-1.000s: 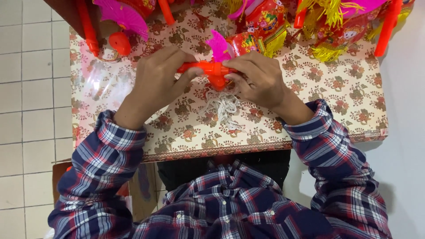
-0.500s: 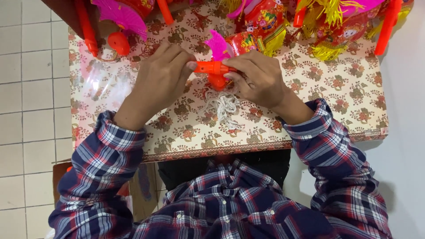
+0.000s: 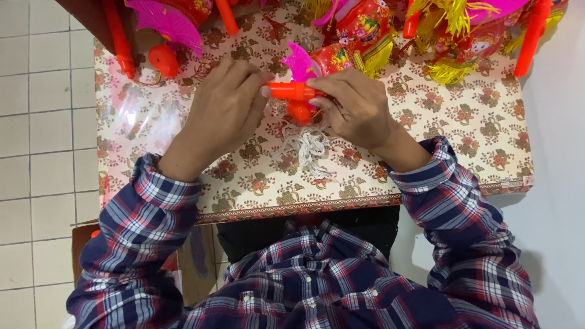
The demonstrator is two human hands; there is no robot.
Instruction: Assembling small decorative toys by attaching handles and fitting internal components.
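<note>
Both hands meet on the orange plastic stick (image 3: 291,91), which lies crosswise just above the middle of the floral-cloth table (image 3: 475,146); left hand (image 3: 225,109) has its fingers curled shut round the stick's left end, thumb tip pressed on it, prob. to steady it; right hand (image 3: 356,106) pinches the stick's right end betw. thumb & forefinger, other fingers folded under; held level & off the cloth, seemingly so both ends can be worked at once. A pink fan-shaped piece (image 3: 300,63) stands up just behind the stick, touching or nearly so; a round orange knob (image 3: 300,113) sits right under the stick, part-hidden by the right hand's fingers, can't tell if it's joined on. A loose tangle of white string (image 3: 308,146) lies on the cloth just below the stick, betw. the wrists, likely within easy reach. Beyond the stick, at the table's far edge: red & gold lanterns w/ yellow tassels (image 3: 451,42), more orange sticks (image 3: 226,17), a pink paper fan (image 3: 167,24), all cut off by the frame's top; how the stick's right end meets the red lantern body (image 3: 335,58) is hidden by the fingers; plaid sleeves (image 3: 146,219) cover both forearms.
</note>
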